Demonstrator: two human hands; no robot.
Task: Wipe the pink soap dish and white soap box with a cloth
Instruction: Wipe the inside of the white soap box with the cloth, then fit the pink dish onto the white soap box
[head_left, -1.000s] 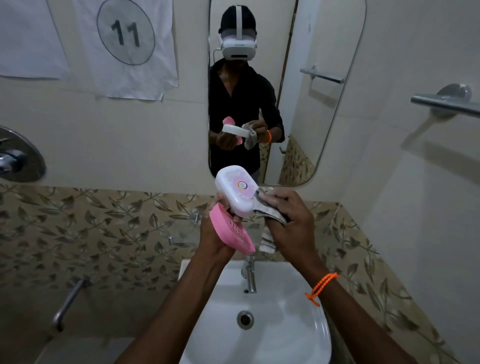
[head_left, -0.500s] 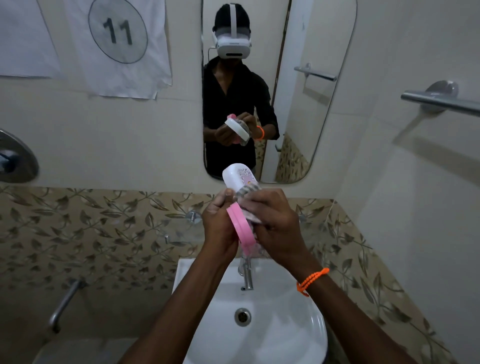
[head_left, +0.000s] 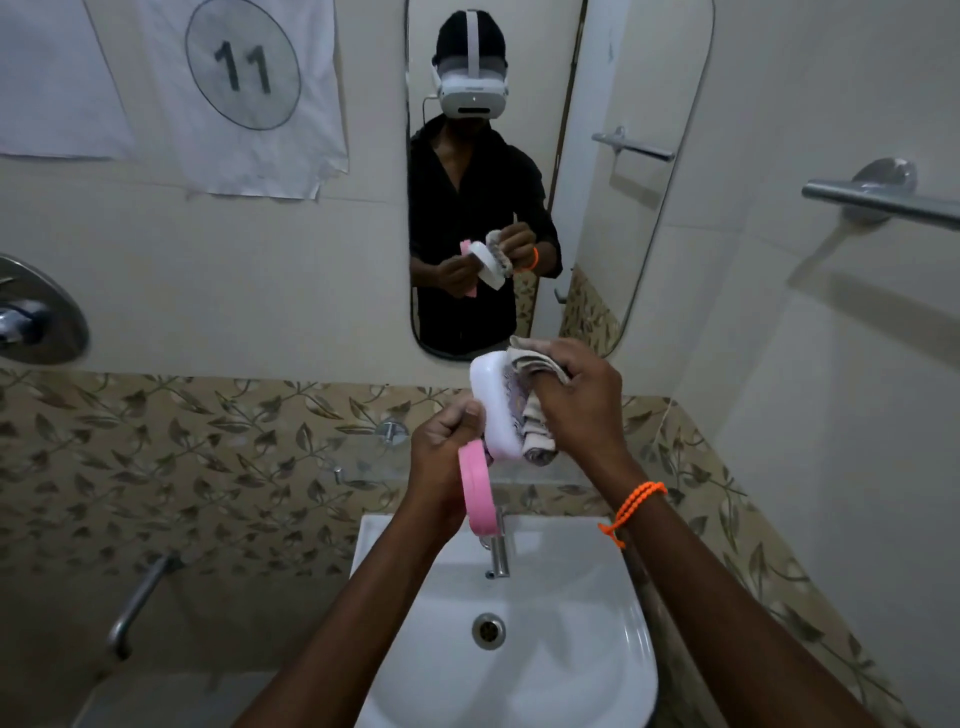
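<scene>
My left hand (head_left: 444, 457) grips both the white soap box (head_left: 493, 402) and the pink soap dish (head_left: 477, 486) above the sink. The box stands on edge, tilted, its face turned right. The pink dish hangs edge-on below it. My right hand (head_left: 576, 402) holds a crumpled light patterned cloth (head_left: 535, 410) and presses it against the right face of the white box. The cloth hides most of that face. A mirror (head_left: 613, 218) behind shows the same hands and objects.
A white sink (head_left: 587, 597) with a chrome tap (head_left: 500, 553) and drain lies right below my hands. A chrome towel bar (head_left: 878, 200) juts from the right wall. A wall valve (head_left: 36, 317) and a low pipe handle (head_left: 137, 597) are at left.
The white box has turned more edge-on and shifted slightly right. My right hand with the cloth has moved up along the box's face. The pink dish now hangs lower from my left hand.
</scene>
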